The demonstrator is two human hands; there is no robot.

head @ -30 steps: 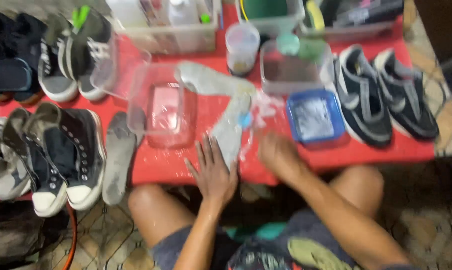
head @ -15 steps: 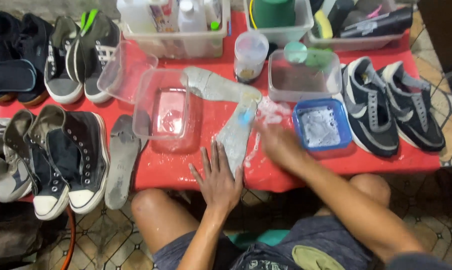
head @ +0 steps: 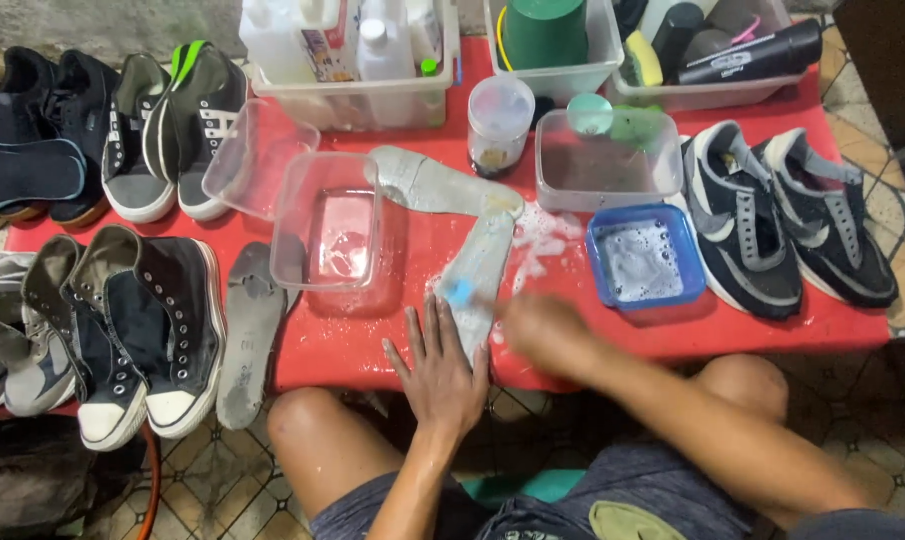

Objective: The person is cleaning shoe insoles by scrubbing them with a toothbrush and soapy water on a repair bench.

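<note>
A soapy grey insole lies lengthwise on the red table, its far end overlapping a second grey insole. My left hand lies flat at the table's front edge, fingers spread, with the fingertips against the insole's near end. My right hand is blurred with motion just right of the insole and seems closed around a brush whose blue head rests on the insole. Foam is spread on the table beside the insole.
A blue tub of suds and dark sneakers sit to the right. A clear container of water, a loose insole and black high-tops are to the left. Bins of bottles and a clear tub line the back.
My right hand has slid back along the insole toward the table's front edge, the blue brush head with it. My left hand has stayed flat at the near end.
</note>
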